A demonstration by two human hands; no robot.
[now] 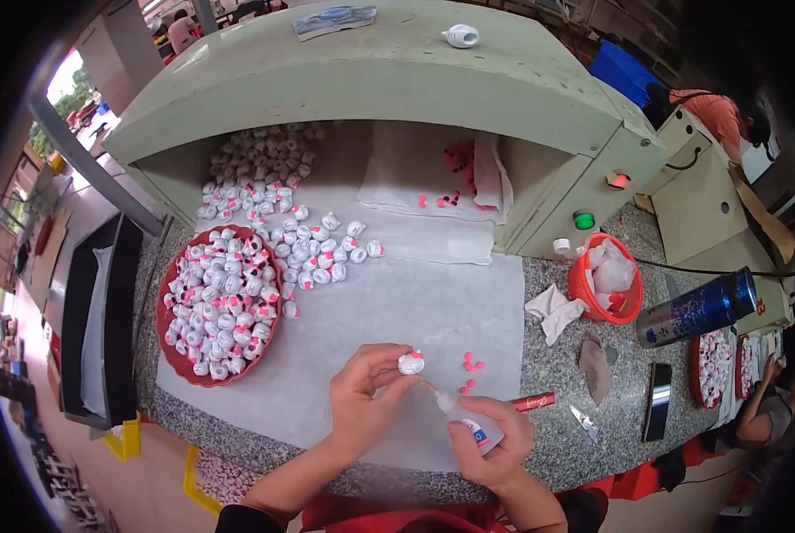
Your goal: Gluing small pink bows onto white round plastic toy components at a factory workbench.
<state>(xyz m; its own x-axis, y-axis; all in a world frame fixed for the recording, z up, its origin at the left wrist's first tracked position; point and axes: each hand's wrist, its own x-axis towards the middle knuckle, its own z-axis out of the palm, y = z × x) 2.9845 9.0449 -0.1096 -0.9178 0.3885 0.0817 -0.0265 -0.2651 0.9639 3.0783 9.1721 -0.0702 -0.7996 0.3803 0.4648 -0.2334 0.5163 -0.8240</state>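
Observation:
Pinched between the thumb and fingers of my left hand is a small white rounded toy piece with pink on its top. My right hand grips a small white squeeze bottle, tilted so its thin nozzle points at the left hand's fingertips, just below the piece. Whether the tip touches the piece I cannot tell. Several tiny pink parts lie on the white sheet beyond my right hand. Left of my hands, a red bowl is heaped with similar white and pink pieces.
More white pieces spill from a pale green box-like machine. At right are an orange basket, a blue bottle, a phone, a blade and a red marker. A black tray stands left.

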